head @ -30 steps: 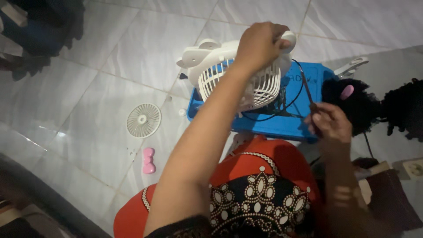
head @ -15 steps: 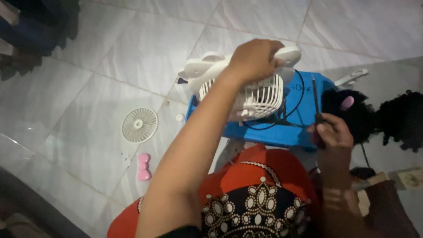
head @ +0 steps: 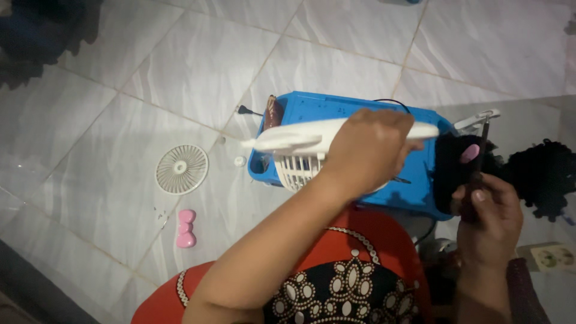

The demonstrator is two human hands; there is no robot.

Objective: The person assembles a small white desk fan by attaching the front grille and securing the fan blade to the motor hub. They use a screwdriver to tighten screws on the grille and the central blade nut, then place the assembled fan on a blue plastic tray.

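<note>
My left hand (head: 371,150) grips a small white fan (head: 300,153) by its edge, tipped so its flat back faces up and its grille hangs below, over a blue plastic box (head: 312,108). My right hand (head: 489,213) holds a dark-handled screwdriver (head: 477,162) upright at the box's right end. A black cable (head: 390,103) curves along the box's far edge.
On the white tiled floor to the left lie a round white fan grille (head: 182,169), a pink bow-shaped piece (head: 185,228) and a small white cap (head: 240,161). A black fuzzy item with a pink spot (head: 468,155) sits right of the box. My red patterned clothing (head: 336,270) fills the bottom.
My left hand has pulled the fan toward me and tipped it flat, uncovering more of the blue box. My right hand moved right and raised the screwdriver upright.
</note>
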